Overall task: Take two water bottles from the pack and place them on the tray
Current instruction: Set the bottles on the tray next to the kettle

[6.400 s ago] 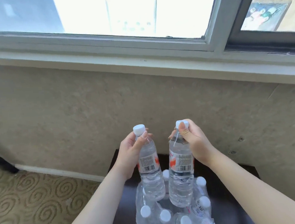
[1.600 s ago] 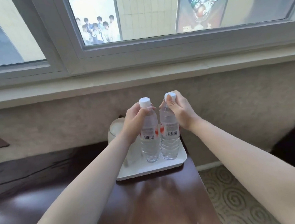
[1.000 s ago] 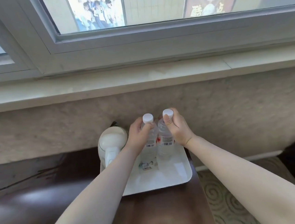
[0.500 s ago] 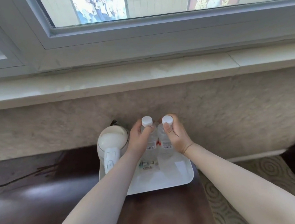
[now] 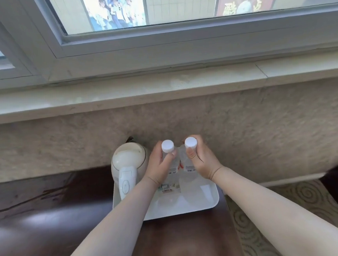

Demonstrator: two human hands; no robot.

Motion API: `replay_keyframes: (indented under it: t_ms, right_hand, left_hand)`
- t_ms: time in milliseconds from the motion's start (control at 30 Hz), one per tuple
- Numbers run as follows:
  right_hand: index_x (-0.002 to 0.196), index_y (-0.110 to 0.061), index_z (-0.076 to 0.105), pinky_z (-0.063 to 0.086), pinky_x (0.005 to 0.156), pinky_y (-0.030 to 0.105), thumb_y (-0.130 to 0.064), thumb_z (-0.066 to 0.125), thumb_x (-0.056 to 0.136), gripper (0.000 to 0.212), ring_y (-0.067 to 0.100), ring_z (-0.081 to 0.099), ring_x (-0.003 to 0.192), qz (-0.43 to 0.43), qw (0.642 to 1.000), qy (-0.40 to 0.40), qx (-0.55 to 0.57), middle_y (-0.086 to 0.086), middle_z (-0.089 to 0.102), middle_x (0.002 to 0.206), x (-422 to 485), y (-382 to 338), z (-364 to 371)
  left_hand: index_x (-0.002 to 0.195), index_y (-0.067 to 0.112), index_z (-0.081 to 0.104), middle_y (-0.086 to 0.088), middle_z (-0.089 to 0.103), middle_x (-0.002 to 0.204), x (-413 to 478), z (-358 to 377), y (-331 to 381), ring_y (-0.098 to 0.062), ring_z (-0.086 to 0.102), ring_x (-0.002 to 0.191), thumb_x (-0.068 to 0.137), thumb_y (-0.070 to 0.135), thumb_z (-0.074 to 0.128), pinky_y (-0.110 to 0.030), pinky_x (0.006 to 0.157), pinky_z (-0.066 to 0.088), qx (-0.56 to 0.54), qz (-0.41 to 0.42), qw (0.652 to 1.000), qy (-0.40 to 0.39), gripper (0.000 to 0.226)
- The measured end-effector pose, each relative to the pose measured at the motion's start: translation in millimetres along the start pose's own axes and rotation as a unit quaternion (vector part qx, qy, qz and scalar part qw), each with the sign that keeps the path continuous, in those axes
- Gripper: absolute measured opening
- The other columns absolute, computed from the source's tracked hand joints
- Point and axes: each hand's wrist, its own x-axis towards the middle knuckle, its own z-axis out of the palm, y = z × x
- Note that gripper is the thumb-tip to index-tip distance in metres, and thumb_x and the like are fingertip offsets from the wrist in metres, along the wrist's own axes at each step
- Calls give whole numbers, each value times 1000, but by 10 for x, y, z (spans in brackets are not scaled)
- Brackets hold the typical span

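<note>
On smooth white tray (image 5: 191,207), clear ribbed bottles (image 5: 172,166)

You see a white kettle (image 5: 129,164) standing at the far left, its handle pointing toward you. It sits over a dark brown glossy bench (image 5: 50,230) set against a rough beige wall (image 5: 265,123). Above runs a pale sill (image 5: 120,91) under a white window frame (image 5: 156,45). To your right lies a swirl-patterned carpet (image 5: 253,241).

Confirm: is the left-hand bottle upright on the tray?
Upright: the left bottle shows its cap on top, body running down to the white tray. The left hand hides whether its base rests there.
</note>
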Motion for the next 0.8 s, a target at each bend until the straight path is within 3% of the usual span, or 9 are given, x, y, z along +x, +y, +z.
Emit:
replay_keyframes:
  t_ms: [167,367,500,567,667,733,800]
  right_hand:
    - [123,-18,38,46,77,38,-87,10,72,90,22,56,93,29,999,-29,-35,-4,51,108,-27,-17,-32]
    - [128,-25,31,37,78,33,-84,9,74,82,18,50,100,46,994,-83,-55,-6,48,114,-33,-52,-96]
    - [133,-25,29,35,79,32,-63,29,91,56,25,51,114,57,985,-127,-101,5,52,129,-27,-5,-205]
    - [136,-25,27,35,81,31,-61,36,91,58,26,51,119,46,979,-150,-129,7,49,137,-7,18,-293]
    - [143,-36,16,37,92,31,-69,42,85,71,20,45,129,47,978,-166,-121,0,38,151,44,-48,-442]
    - [144,-40,14,36,101,33,-72,45,81,77,16,39,133,58,982,-155,-91,-3,34,153,102,-100,-521]
    - [143,-37,23,34,103,30,-65,53,81,75,14,38,134,67,982,-161,-70,-4,37,150,165,-140,-569]
  left_hand:
    - [93,28,46,6,47,93,-42,-23,20,-6,47,87,78,37,55,-28,79,40,43,-4,999,-22,20]
    - [102,23,47,-3,52,106,-146,-43,117,-16,51,101,82,27,62,-27,84,39,61,-32,998,-10,25]
    - [113,18,48,-6,55,115,-109,-125,295,-19,52,109,81,22,65,-35,92,44,98,-64,992,-46,36]
    - [121,13,46,-7,55,119,-44,-193,402,-23,52,112,80,17,66,-37,90,47,137,-100,982,-83,45]
    - [122,14,50,-7,57,119,54,-310,568,-22,54,107,78,18,68,-26,74,46,181,-118,973,-78,48]
    - [129,17,48,-6,55,125,98,-365,635,-21,52,112,76,25,69,-27,82,41,203,-95,974,-37,57]
    - [131,19,45,-8,53,126,99,-354,676,-21,50,109,75,36,69,-29,81,40,224,-83,971,-11,64]
